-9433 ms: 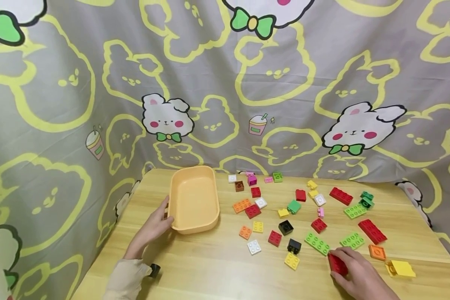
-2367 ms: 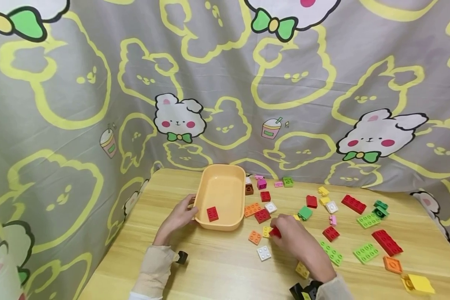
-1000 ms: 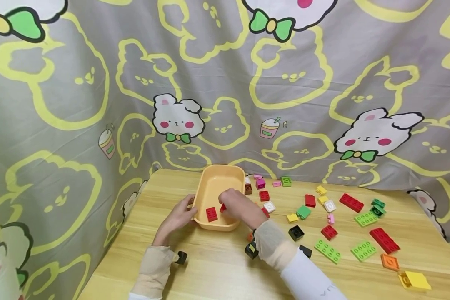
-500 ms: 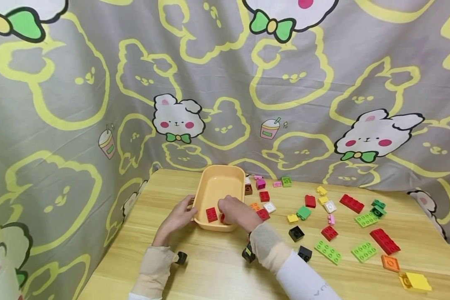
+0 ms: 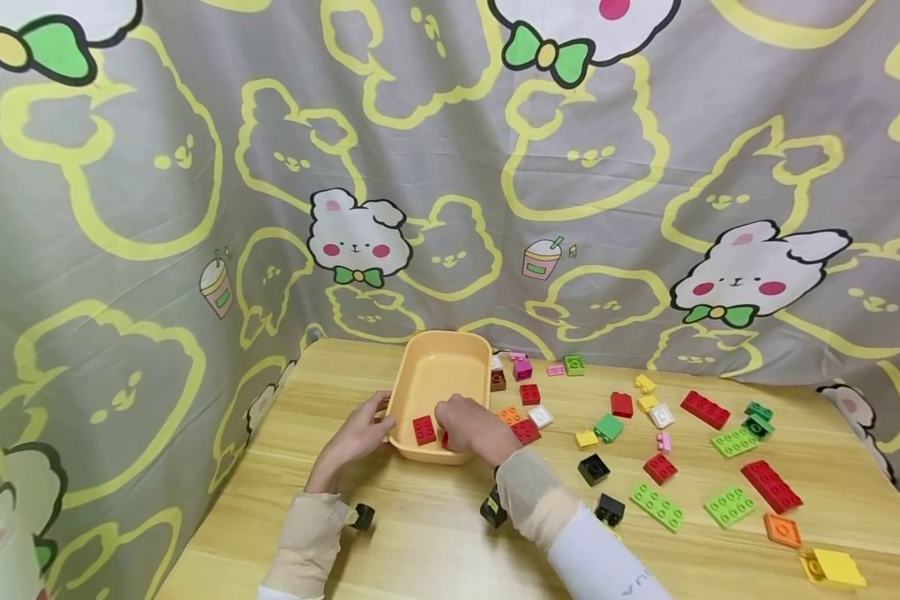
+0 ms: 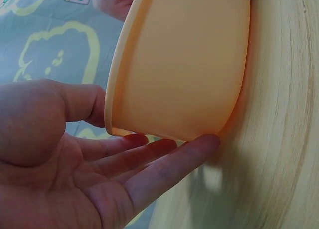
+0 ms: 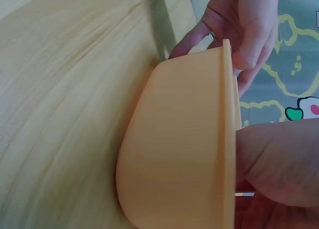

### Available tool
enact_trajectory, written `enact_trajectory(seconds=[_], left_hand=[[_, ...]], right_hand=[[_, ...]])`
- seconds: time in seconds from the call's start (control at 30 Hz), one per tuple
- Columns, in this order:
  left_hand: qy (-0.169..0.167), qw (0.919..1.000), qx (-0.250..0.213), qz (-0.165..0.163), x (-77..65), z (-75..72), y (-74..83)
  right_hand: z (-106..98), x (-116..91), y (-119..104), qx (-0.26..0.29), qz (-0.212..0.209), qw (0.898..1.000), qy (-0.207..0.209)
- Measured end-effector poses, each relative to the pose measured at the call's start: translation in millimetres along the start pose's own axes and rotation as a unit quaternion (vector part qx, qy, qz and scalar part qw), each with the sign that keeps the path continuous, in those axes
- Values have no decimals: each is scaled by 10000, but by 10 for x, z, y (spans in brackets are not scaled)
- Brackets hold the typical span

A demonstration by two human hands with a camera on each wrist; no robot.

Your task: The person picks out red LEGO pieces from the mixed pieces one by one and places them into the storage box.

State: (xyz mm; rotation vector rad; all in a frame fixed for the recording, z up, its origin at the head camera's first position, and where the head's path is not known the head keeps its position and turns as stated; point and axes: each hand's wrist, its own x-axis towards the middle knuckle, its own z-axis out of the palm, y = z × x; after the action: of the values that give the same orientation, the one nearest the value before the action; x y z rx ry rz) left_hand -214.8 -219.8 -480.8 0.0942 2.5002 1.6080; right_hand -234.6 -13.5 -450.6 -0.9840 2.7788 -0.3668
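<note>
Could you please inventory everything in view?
Wooden table: 1, brown, below
Patterned curtain: 1, grey, background
Tray: 1, peach, table's left
Bricks: 8, red, two in tray, six right of it
Bricks: at least 6, green, right of tray
Bricks: at least 4, yellow, likewise
Bricks: at least 2, orange, likewise
Bricks: 4, pink, likewise
Bricks: 3, white, likewise
Bricks: 2, black, likewise
Brick: 1, brown, likewise
Wrist cameras: 2, black, on wrists
Sleeves: 2, beige and white, forearms
Left hand: 1, gripping tray's edge
Right hand: 1, in tray

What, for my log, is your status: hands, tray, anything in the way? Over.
Left hand holding tray at near-left corner. Right hand inside, curled on mostly hidden red brick. Second red brick lying beside it. No obstruction seen.
</note>
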Motion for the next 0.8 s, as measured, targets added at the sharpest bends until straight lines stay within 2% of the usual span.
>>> enact_trajectory(seconds=[0.17,0.37,0.63,0.8], left_hand=[[-8,10000,26,11,10,8,-10],[7,9999,105,-40,7,-2,3],[-18,10000,73,27,0,4,18],[-37,10000,84,21,-9,5,17]], right_hand=[[-141,-67,10,279,-161,9992,232],[-384,-295,4,461,-321,9946,874],[-547,-692,34,684,-192,9846,1600],[-563,-883,167,1030,271,9731,2042]])
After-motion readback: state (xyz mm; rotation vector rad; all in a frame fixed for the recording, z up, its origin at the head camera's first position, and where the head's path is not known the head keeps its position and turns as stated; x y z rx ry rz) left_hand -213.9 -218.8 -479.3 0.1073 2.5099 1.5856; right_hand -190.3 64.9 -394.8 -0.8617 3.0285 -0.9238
